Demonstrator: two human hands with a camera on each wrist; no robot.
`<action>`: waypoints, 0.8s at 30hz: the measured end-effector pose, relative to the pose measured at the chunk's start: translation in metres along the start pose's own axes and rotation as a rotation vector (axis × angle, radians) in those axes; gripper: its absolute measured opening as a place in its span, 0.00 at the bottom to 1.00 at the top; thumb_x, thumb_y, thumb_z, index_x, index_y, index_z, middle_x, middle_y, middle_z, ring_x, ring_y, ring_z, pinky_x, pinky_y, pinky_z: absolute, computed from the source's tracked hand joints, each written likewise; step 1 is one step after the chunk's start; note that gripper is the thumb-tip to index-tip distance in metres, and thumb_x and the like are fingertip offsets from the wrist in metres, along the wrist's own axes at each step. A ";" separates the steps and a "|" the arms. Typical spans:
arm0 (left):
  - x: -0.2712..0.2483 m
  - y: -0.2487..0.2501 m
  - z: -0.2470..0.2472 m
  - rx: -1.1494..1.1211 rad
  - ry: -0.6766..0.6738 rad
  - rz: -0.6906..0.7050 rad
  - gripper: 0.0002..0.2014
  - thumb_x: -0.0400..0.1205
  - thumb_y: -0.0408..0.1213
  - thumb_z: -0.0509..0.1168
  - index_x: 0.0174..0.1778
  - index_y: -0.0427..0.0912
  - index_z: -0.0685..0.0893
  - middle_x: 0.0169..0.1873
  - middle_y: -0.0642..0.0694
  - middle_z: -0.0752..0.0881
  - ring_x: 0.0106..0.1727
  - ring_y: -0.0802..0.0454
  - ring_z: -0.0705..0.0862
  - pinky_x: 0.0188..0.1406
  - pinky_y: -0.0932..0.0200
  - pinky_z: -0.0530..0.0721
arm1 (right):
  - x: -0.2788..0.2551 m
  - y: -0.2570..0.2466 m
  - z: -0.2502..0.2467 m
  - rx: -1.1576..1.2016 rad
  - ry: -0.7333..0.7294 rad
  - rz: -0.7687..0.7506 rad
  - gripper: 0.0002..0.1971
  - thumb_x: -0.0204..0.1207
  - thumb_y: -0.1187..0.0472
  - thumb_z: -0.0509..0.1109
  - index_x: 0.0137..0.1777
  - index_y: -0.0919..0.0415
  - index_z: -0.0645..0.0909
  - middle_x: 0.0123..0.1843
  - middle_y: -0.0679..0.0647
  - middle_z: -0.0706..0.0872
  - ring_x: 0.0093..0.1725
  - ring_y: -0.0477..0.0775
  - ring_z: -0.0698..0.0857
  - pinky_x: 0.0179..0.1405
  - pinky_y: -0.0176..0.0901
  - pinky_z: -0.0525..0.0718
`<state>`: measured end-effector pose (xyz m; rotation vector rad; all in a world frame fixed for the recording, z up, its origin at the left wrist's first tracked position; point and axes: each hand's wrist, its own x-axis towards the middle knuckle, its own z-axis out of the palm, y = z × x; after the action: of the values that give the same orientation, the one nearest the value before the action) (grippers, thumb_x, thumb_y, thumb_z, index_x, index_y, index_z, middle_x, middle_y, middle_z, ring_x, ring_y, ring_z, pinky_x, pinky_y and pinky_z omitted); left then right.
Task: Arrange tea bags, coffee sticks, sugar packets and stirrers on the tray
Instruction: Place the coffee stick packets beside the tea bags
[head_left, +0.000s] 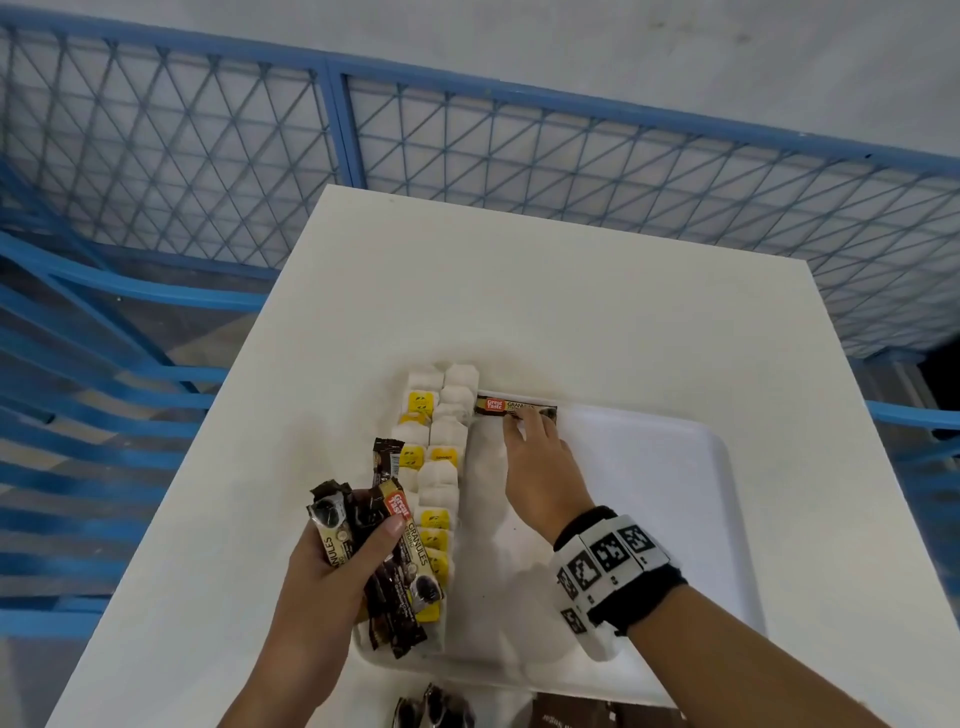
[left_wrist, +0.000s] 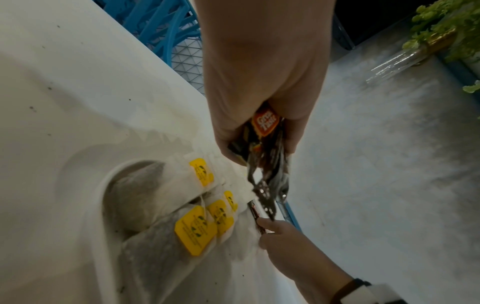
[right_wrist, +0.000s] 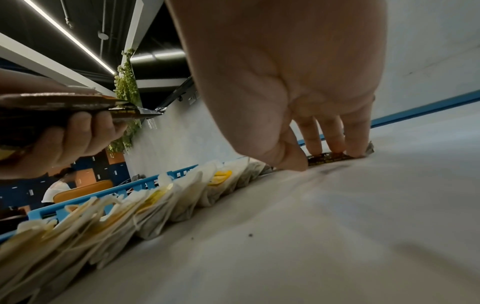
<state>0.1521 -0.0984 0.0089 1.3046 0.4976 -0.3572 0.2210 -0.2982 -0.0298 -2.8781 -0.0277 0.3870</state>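
Observation:
A white tray (head_left: 675, 467) lies on the white table (head_left: 519, 286). Two columns of tea bags (head_left: 441, 457) with yellow tags fill its left side. My left hand (head_left: 358, 551) grips a bundle of dark coffee sticks (head_left: 395, 545) above the tray's near left corner. One coffee stick (head_left: 511, 405) lies crosswise along the tray's far rim, and my right hand (head_left: 524, 428) touches it with straight fingertips. In the right wrist view the fingers (right_wrist: 335, 144) press down on the stick (right_wrist: 327, 159), with the thumb beside it. The left wrist view shows the bundle (left_wrist: 265, 164) over the tea bags (left_wrist: 194, 226).
More dark packets (head_left: 431, 712) and a brown packet (head_left: 571, 712) lie at the table's near edge. A blue mesh fence (head_left: 467, 156) runs behind and left of the table. The tray's right half is bare white. A seated person (right_wrist: 55, 191) is far off.

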 end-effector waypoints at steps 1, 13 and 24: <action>0.000 0.000 0.001 -0.001 -0.011 -0.009 0.16 0.74 0.36 0.69 0.59 0.43 0.83 0.49 0.40 0.91 0.49 0.40 0.90 0.46 0.42 0.87 | 0.000 0.000 0.000 0.000 -0.006 0.000 0.28 0.79 0.70 0.54 0.80 0.64 0.56 0.78 0.59 0.59 0.78 0.59 0.59 0.72 0.48 0.69; 0.000 0.005 0.015 -0.033 -0.079 -0.016 0.17 0.73 0.38 0.69 0.58 0.43 0.84 0.47 0.41 0.91 0.48 0.43 0.90 0.38 0.52 0.87 | -0.002 0.005 -0.002 -0.003 -0.014 -0.029 0.29 0.80 0.68 0.54 0.80 0.62 0.54 0.79 0.57 0.59 0.80 0.58 0.56 0.72 0.49 0.68; 0.005 0.011 0.025 -0.122 -0.067 -0.006 0.23 0.69 0.40 0.71 0.61 0.38 0.83 0.52 0.37 0.89 0.52 0.39 0.89 0.42 0.48 0.86 | -0.038 -0.014 -0.028 0.517 0.044 -0.075 0.17 0.84 0.53 0.56 0.54 0.64 0.82 0.48 0.59 0.85 0.47 0.55 0.83 0.53 0.53 0.81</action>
<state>0.1652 -0.1202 0.0197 1.1700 0.4593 -0.3689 0.1921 -0.2929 0.0100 -2.3666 -0.0237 0.2680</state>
